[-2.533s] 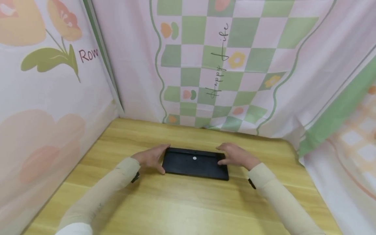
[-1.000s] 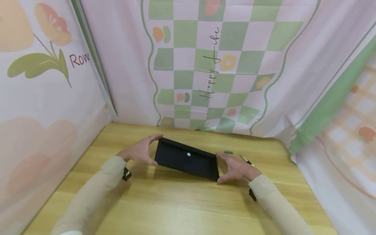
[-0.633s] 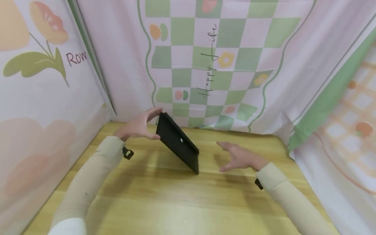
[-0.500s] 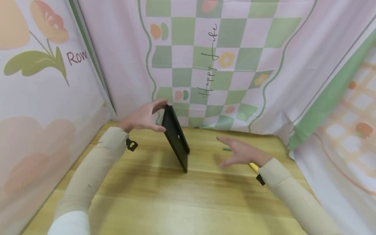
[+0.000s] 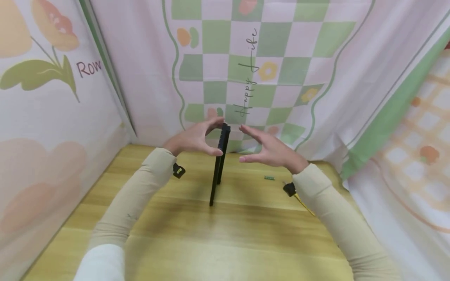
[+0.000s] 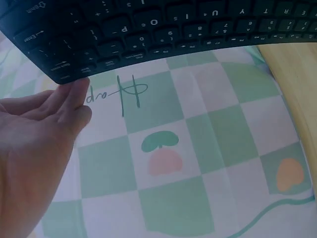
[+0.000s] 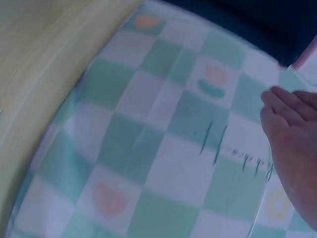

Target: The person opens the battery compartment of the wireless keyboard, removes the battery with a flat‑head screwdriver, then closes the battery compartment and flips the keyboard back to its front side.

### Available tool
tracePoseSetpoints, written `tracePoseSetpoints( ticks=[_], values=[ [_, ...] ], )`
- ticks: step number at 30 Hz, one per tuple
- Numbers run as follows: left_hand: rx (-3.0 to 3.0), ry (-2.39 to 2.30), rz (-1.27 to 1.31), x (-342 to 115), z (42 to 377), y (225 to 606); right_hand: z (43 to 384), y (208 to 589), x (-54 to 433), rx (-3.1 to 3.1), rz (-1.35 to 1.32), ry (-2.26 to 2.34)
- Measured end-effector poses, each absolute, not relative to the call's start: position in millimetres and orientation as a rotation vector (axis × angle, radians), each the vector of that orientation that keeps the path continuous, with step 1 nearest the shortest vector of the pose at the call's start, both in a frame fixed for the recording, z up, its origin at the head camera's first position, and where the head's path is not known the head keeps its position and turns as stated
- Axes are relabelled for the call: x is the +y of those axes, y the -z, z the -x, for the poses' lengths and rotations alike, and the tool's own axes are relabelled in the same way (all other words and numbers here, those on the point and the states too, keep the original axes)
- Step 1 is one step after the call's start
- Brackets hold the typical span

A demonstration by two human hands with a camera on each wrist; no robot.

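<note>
A black computer keyboard (image 5: 216, 168) stands nearly upright on one short end, seen almost edge-on in the head view. My left hand (image 5: 195, 137) grips its upper end, thumb on the near edge and fingers on the far edge. Rows of keys on the keyboard (image 6: 163, 29) fill the top of the left wrist view. Just right of the upper end, my right hand (image 5: 272, 149) is spread with fingers and thumb apart, holding nothing. In the right wrist view, the keyboard's dark underside (image 7: 257, 25) appears beyond the fingers (image 7: 287, 106).
On the wooden table (image 5: 225, 242), a small green battery (image 5: 269, 178) lies right of the keyboard. Beside it, a yellow-handled tool like a screwdriver (image 5: 305, 205) is partly hidden by my right wrist. A checkered curtain (image 5: 242, 70) hangs behind the table.
The keyboard was lying flat, then was lifted at its left end and swung up onto its other end. My right hand let go, then moved up and left towards the raised end.
</note>
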State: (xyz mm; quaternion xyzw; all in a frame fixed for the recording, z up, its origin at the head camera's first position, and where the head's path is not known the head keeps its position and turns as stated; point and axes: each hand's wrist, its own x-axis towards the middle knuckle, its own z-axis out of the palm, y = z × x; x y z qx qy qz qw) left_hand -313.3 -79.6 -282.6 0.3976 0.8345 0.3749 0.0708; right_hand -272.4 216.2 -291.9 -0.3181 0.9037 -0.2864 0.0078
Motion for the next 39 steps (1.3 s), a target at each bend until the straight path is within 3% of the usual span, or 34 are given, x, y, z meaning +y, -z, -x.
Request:
tracePoseSetpoints(
  ticks=[8,15,25,39],
  values=[
    [2.464,-1.186,-1.229,-75.8,314.2,290.3,270.8,290.5,183.1,2.88,0.931,0.972],
    [2.432,-1.173,-1.221,-80.7,313.8,304.8,272.6,294.9,182.7,2.902,0.883,0.98],
    [2.455,-0.911,-1.094,-96.0,315.3,375.9,262.0,297.7,251.2,2.958,0.828,0.746],
    [2.412,-0.764,-0.947,-88.7,309.9,470.7,240.5,336.6,331.5,2.942,0.788,0.473]
  ],
)
